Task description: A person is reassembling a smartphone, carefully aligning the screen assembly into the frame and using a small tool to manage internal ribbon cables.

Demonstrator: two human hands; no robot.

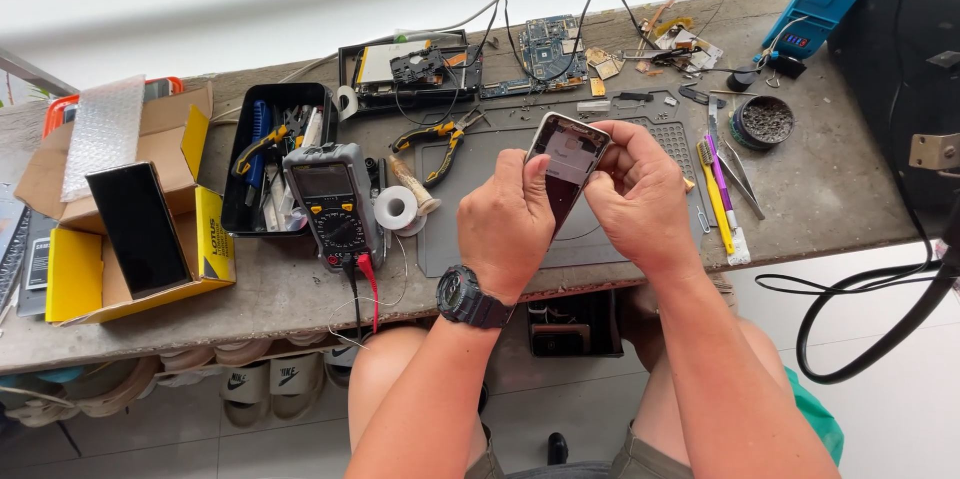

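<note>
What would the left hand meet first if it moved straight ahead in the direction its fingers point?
Probably the yellow-handled pliers on the grey work mat, beyond the dark phone panel the left hand holds with the right hand; depth is unclear.

Glossy glass phone (566,161), matt mat (600,229)

Bright, even daylight floods my bench (300,289), strongest from twelve o'clock, where the wall washes out white. Shadows are soft; a pale glare sits on the phone (566,161) between my hands. Everything looks sharp, though edges bow toward three and nine o'clock.
</note>
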